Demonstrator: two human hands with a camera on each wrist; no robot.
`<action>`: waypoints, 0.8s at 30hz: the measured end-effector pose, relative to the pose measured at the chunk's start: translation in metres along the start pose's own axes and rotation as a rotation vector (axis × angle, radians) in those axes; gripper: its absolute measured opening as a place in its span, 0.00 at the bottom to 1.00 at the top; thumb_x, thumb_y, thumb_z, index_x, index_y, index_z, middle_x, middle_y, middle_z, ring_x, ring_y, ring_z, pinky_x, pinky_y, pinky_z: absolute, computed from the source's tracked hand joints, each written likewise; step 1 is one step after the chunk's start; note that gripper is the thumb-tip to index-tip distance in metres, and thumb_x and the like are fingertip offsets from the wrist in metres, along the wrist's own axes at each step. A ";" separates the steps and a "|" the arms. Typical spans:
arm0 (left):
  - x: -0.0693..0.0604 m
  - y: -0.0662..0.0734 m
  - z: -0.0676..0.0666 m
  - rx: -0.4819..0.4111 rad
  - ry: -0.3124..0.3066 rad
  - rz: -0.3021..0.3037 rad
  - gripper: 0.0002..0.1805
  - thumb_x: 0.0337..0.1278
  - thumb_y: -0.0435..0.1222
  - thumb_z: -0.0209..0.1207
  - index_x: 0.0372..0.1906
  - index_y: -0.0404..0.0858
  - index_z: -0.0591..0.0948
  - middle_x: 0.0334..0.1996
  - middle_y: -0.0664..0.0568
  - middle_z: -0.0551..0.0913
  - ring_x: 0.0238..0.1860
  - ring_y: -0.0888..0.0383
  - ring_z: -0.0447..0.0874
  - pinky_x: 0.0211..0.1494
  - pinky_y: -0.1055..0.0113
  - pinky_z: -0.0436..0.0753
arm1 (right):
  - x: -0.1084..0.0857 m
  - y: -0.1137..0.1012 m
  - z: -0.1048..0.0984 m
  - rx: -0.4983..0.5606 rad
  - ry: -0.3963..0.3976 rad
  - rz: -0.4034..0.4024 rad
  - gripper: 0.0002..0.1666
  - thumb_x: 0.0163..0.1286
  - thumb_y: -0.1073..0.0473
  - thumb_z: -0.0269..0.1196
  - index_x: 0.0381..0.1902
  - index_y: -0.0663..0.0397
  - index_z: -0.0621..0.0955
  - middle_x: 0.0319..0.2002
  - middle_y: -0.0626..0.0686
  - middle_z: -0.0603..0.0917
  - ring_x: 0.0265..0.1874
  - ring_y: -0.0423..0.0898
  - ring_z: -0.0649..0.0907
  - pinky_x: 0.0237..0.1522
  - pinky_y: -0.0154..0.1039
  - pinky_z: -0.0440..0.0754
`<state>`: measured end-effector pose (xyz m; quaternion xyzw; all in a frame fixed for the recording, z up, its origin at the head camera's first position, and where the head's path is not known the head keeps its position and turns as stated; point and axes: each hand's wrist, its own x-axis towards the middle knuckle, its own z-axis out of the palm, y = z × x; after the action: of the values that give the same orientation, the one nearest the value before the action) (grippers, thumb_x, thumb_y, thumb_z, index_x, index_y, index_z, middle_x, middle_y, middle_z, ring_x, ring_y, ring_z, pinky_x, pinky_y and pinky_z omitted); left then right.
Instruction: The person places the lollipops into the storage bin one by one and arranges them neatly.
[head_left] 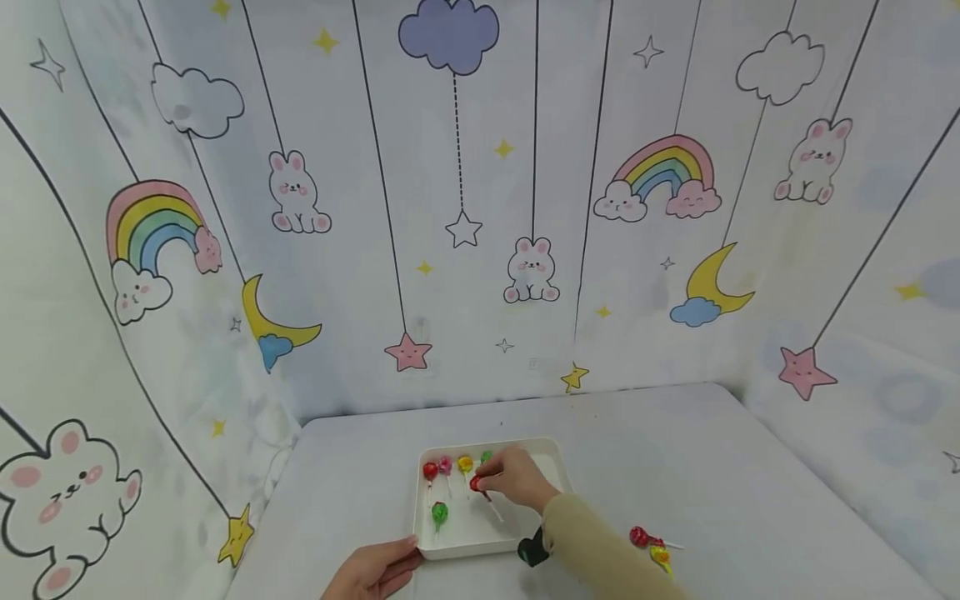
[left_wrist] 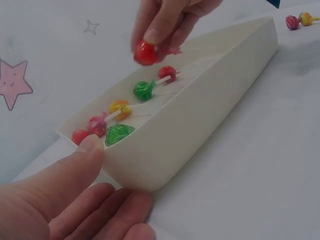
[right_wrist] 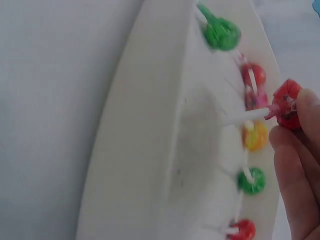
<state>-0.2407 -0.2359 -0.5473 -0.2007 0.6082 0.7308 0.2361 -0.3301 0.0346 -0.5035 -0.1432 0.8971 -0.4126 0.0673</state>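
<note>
- Held red lollipop (head_left: pixel 477 483): pinched by my right hand (head_left: pixel 519 478) above the white tray (head_left: pixel 472 551); long axis slanting, candy end toward 11 o'clock, stick toward 5.
- My left hand (head_left: pixel 372 570): grips the tray's 7-o'clock corner.
- Two lollipops (head_left: pixel 638 537): on the table (head_left: pixel 712 467), between 3 and 4 o'clock from the tray.

Spread out around the left fingers (head_left: pixel 393 553) and right fingers (head_left: pixel 495 477), a smooth, pale desk (head_left: pixel 352 492), reaching well beyond both to a far edge with rounded corners. Set directly on it, a shallow white tray (head_left: pixel 461 551), touched at its near left corner by the left fingers and lying just below the right fingers. Also directly on it, well to the right of the right fingers and nearer the front, a red lollipop (head_left: pixel 638 537) and a yellow lollipop (head_left: pixel 660 555), close together, with sticks pointing different ways.
</note>
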 end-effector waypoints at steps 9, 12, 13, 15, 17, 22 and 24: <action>0.005 -0.004 -0.003 0.003 -0.040 0.024 0.32 0.60 0.38 0.72 0.61 0.20 0.77 0.40 0.44 0.92 0.42 0.57 0.91 0.53 0.61 0.89 | -0.002 -0.019 0.046 -0.116 0.088 0.097 0.05 0.58 0.60 0.78 0.28 0.54 0.90 0.26 0.47 0.87 0.28 0.42 0.79 0.31 0.39 0.83; 0.004 -0.003 -0.002 -0.002 -0.046 0.033 0.32 0.59 0.38 0.72 0.60 0.20 0.77 0.40 0.43 0.92 0.43 0.57 0.91 0.54 0.61 0.89 | -0.002 -0.019 0.050 -0.157 0.105 0.113 0.08 0.57 0.60 0.78 0.25 0.53 0.89 0.23 0.46 0.85 0.25 0.43 0.78 0.28 0.38 0.81; 0.003 -0.002 -0.001 -0.004 -0.044 0.032 0.32 0.59 0.38 0.72 0.61 0.20 0.77 0.40 0.43 0.92 0.43 0.57 0.91 0.54 0.60 0.89 | -0.002 -0.019 0.051 -0.166 0.108 0.118 0.09 0.57 0.60 0.79 0.23 0.53 0.88 0.22 0.46 0.84 0.25 0.43 0.77 0.27 0.38 0.79; 0.002 -0.001 0.000 -0.005 -0.039 0.029 0.33 0.59 0.38 0.72 0.61 0.19 0.77 0.40 0.43 0.92 0.43 0.57 0.91 0.54 0.60 0.89 | -0.003 -0.017 0.053 -0.193 0.117 0.117 0.10 0.56 0.59 0.79 0.21 0.53 0.87 0.20 0.45 0.83 0.23 0.43 0.76 0.26 0.38 0.78; 0.001 -0.001 0.000 0.000 -0.037 0.022 0.33 0.59 0.38 0.72 0.62 0.19 0.76 0.40 0.42 0.92 0.43 0.57 0.91 0.54 0.60 0.89 | -0.003 -0.015 0.055 -0.218 0.123 0.117 0.12 0.56 0.59 0.79 0.20 0.52 0.86 0.19 0.44 0.82 0.23 0.42 0.76 0.26 0.37 0.77; 0.000 -0.001 -0.001 0.005 -0.053 0.018 0.35 0.59 0.38 0.72 0.63 0.18 0.74 0.41 0.42 0.92 0.43 0.55 0.92 0.54 0.60 0.89 | -0.005 -0.014 0.057 -0.228 0.128 0.119 0.12 0.55 0.59 0.80 0.21 0.52 0.85 0.19 0.44 0.81 0.22 0.42 0.76 0.26 0.38 0.77; 0.000 -0.002 -0.002 0.002 -0.061 0.023 0.35 0.59 0.38 0.72 0.63 0.18 0.74 0.40 0.42 0.92 0.43 0.55 0.92 0.54 0.60 0.89 | -0.006 -0.016 0.057 -0.228 0.133 0.117 0.12 0.55 0.59 0.80 0.21 0.52 0.85 0.19 0.45 0.81 0.23 0.42 0.76 0.26 0.38 0.78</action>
<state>-0.2397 -0.2377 -0.5493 -0.1709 0.6037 0.7386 0.2465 -0.3078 -0.0148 -0.5283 -0.0699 0.9473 -0.3121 0.0150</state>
